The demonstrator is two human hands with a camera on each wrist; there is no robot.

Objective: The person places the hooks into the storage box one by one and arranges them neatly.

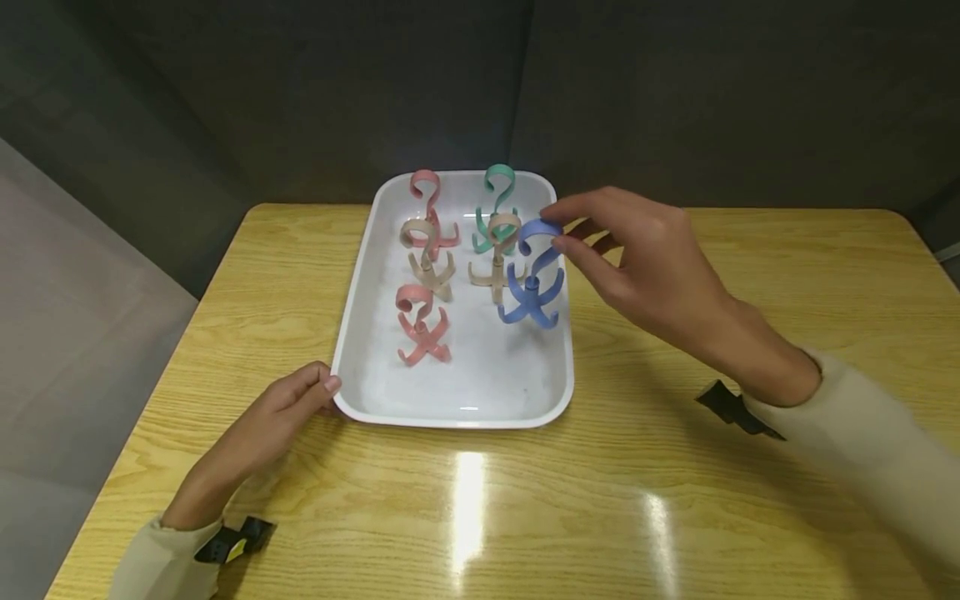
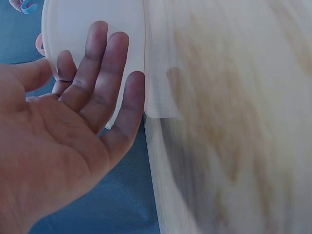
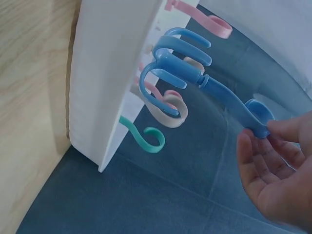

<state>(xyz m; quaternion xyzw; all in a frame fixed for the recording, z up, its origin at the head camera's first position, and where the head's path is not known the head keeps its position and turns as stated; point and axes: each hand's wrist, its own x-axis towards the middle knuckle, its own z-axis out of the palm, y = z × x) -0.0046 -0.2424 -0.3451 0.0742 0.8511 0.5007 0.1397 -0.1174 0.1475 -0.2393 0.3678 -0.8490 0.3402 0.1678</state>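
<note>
My right hand [image 1: 645, 250] pinches a blue four-armed rotating hook hanger [image 1: 532, 292] by its curved top, thumb against fingers. The hook's prongs hang over the right side of the white tray [image 1: 457, 422]; in the right wrist view they stand out beyond the tray's rim. At the tray's near left corner my left hand [image 1: 281, 417] grips the rim, thumb on top. The left wrist view shows the index finger bent at the rim and the other fingers stretched along the tray's outer side.
Inside the tray stand a far pink hook [image 1: 425, 212], a near pink hook [image 1: 423, 329], two beige hooks, the left one [image 1: 427, 262] and the right one [image 1: 497, 271], and a green hook [image 1: 501, 196]. Beneath is a wooden table [image 1: 570, 517], with a dark curtain [image 1: 375, 92] behind it.
</note>
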